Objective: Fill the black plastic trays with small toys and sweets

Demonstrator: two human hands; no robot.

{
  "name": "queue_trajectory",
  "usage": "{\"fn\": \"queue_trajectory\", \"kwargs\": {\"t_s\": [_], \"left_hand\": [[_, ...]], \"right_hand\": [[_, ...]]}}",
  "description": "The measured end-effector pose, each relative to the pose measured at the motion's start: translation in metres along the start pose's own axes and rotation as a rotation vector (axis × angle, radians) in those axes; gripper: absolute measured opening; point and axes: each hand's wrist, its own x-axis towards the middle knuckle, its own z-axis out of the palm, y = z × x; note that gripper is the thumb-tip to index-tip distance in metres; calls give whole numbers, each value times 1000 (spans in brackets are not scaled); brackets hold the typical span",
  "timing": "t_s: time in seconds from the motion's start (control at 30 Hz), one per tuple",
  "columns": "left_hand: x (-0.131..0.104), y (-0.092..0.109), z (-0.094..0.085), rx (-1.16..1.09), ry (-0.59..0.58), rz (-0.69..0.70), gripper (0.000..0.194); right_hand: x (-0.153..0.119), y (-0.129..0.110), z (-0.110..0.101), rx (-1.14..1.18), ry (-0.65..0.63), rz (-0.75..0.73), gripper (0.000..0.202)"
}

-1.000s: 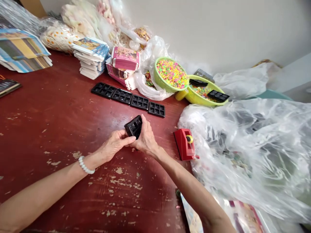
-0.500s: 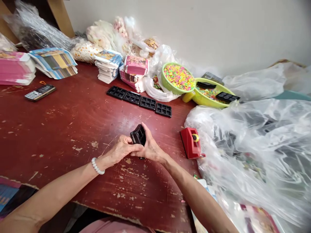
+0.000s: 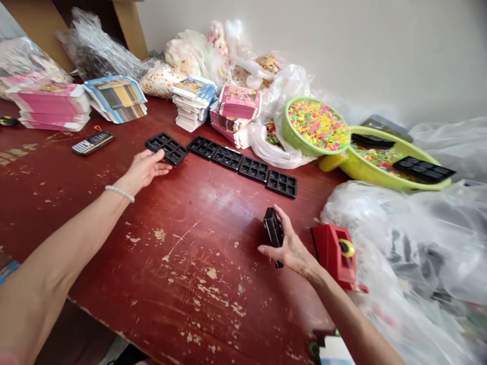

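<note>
My left hand [image 3: 146, 167], with a pale bead bracelet at the wrist, holds a black six-compartment tray [image 3: 166, 148] by its near edge. That tray is at the left end of a row of several similar black trays [image 3: 227, 157] on the red table [image 3: 182, 213]. My right hand [image 3: 287, 243] grips a small stack of black trays [image 3: 273, 228] on edge, thumb on the near side and fingers behind, to the left of the red tape dispenser [image 3: 335, 253].
Behind the row are stacked pink boxes [image 3: 240, 104] and blue boxes [image 3: 193, 99]. A green bowl of colourful pieces [image 3: 317, 125] and a yellow-green basin [image 3: 353, 167] stand back right. Plastic bags [image 3: 395, 243] cover the right side. A phone [image 3: 93, 142] lies left.
My hands have moved apart from their shared hold on the stack. My left hand has carried one tray to the row's left end; my right hand keeps the rest. The view has shifted left.
</note>
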Motion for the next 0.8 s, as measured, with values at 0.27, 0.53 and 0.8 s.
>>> {"fn": "queue_trajectory", "kwargs": {"t_s": [0.27,0.53,0.8], "left_hand": [[102,5,14,-67,51,-151,25],[117,2,11,80,9,-266,18],[65,14,15,412,36,-183,31]], "right_hand": [[18,-4,27,-182,-31,-128,116],[20,-3,31,-249,-25,-118,114],[29,-18,41,-179,27,-55,115]]}}
